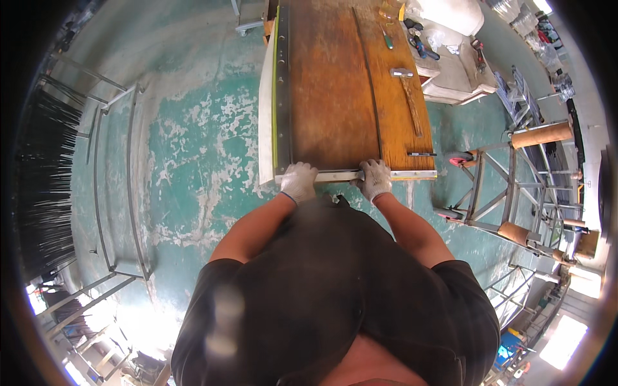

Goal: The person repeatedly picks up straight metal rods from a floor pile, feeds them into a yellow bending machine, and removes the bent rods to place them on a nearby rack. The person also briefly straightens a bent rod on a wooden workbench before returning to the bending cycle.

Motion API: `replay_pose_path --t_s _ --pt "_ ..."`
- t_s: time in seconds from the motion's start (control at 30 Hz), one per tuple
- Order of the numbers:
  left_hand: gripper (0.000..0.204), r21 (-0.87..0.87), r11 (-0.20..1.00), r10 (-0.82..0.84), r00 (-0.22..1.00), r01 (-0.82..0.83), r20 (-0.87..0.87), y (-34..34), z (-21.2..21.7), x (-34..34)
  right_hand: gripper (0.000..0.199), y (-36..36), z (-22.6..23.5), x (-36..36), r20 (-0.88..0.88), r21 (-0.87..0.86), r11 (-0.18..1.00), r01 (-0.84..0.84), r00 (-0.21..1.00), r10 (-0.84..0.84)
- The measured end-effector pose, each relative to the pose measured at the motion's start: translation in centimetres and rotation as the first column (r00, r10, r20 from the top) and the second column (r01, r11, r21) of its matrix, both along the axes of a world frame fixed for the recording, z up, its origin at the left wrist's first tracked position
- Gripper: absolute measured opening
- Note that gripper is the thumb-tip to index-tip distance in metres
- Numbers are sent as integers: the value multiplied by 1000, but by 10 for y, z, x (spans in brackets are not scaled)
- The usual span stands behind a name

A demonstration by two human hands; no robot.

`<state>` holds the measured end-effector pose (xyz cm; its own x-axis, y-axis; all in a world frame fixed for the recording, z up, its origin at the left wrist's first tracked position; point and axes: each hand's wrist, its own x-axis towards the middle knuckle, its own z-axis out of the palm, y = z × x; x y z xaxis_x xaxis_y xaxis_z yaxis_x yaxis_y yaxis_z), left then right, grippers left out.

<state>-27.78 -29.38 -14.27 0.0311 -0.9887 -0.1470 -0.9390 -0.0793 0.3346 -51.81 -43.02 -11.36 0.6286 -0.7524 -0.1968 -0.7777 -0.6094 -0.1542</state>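
Both my hands wear pale work gloves and are at the near edge of a brown wooden table. My left hand has its fingers curled over the left end of a light metal strip along that edge. My right hand closes on the same strip further right, thumb side inward. A dark bar with holes runs up the table's left side to my left hand. From near my right fingers, a thin dark line leads away over the tabletop; I cannot tell whether it is a rod or a gap.
On the table's right lie a hammer, a dark pen-like tool and a green-handled screwdriver. A light sofa holding power tools stands beyond. Metal frames with wheels are at right; a rack of black bristles is at left.
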Motion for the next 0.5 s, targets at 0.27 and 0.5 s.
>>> replay_pose_path --t_s 0.27,0.5 --pt "28 49 999 -5 1000 4 9 -4 12 0 51 -2 -8 1 -35 -3 1000 -12 999 12" --pt "27 56 998 -2 1000 2 -5 -8 16 -1 54 -1 -15 -2 -2 -12 1000 2 1000 -2"
